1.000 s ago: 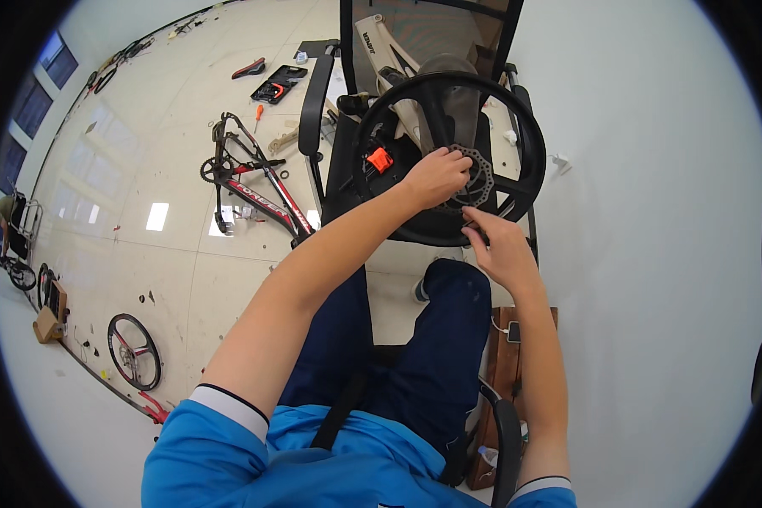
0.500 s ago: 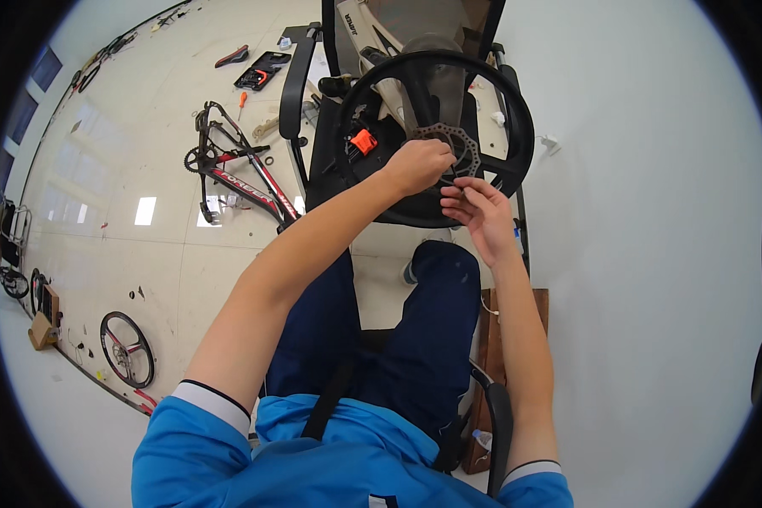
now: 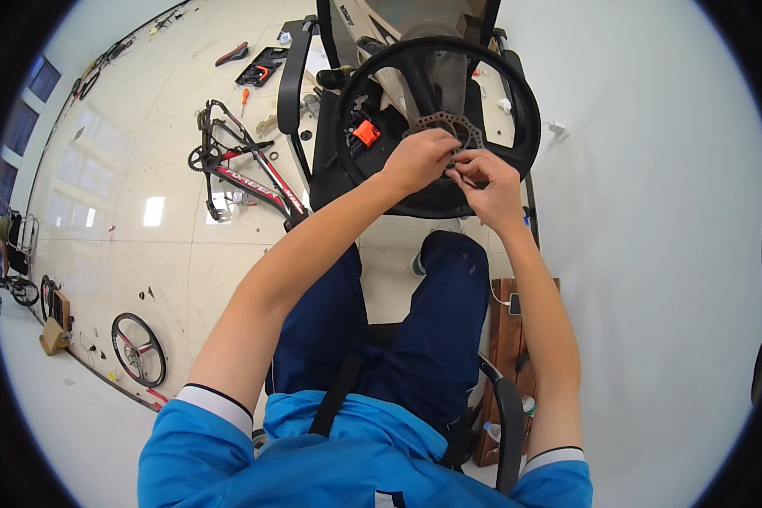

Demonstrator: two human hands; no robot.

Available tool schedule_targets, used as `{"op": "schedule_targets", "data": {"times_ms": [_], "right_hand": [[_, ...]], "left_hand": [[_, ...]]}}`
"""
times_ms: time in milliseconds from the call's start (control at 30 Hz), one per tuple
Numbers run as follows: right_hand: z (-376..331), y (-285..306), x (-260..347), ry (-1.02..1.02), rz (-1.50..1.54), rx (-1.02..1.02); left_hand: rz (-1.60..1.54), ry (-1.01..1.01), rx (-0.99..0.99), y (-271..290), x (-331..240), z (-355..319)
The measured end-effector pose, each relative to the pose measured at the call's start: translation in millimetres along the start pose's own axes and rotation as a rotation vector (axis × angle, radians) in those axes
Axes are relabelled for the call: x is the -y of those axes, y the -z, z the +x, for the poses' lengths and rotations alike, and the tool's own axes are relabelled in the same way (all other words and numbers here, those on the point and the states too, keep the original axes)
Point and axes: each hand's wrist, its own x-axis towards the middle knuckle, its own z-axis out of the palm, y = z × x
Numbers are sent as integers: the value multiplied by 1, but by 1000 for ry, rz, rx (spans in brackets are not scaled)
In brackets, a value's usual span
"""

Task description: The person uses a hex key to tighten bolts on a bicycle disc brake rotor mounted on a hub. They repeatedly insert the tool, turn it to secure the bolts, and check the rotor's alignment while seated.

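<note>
A black bicycle wheel (image 3: 530,127) lies on an office chair (image 3: 290,93) in front of me. At its middle sits a perforated metal brake rotor (image 3: 475,134). My left hand (image 3: 421,161) is over the rotor's near-left part, fingers closed in a pinch near the hub. My right hand (image 3: 491,184) meets it there from the right, thumb and fingertips pressed together. Whatever either hand pinches is too small and covered to name. Beneath the wheel's far side shows a pale bicycle frame (image 3: 381,59). An orange-and-black item (image 3: 366,133) rests on the seat, inside the rim's left side.
On the floor to the left lie a red-and-black bicycle frame (image 3: 247,181), an orange screwdriver (image 3: 245,98), a tool case (image 3: 261,69) and a saddle (image 3: 232,54). Another wheel (image 3: 160,354) is lower left. A white wall (image 3: 652,254) and a wooden board (image 3: 503,339) are at my right.
My right hand has come up and in to the hub, its fingers closing from a looser pose. The left hand stays at the rotor. The whole view has shifted slightly.
</note>
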Motion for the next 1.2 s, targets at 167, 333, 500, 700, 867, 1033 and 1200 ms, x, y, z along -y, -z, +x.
{"op": "schedule_targets", "data": {"times_ms": [167, 333, 500, 700, 867, 1033, 1200], "right_hand": [[-2, -11, -11, -53, 74, -169], [-10, -11, -4, 47, -70, -189], [-23, -8, -14, 167, -195, -183], [-18, -17, -12, 70, -73, -301], [-10, -32, -16, 48, 22, -408], [-11, -38, -9, -11, 67, -385], [-9, -35, -14, 21, 3, -378]], "left_hand": [[-150, 211, -172, -12, -24, -8], [6, 84, -105, -14, -16, -12], [34, -129, -4, -6, -6, -5], [48, -80, -86, -4, -2, -9], [31, 53, -121, -10, 1, -12], [17, -29, -74, -8, -2, -10], [-48, 48, -81, -3, 8, -9]]}}
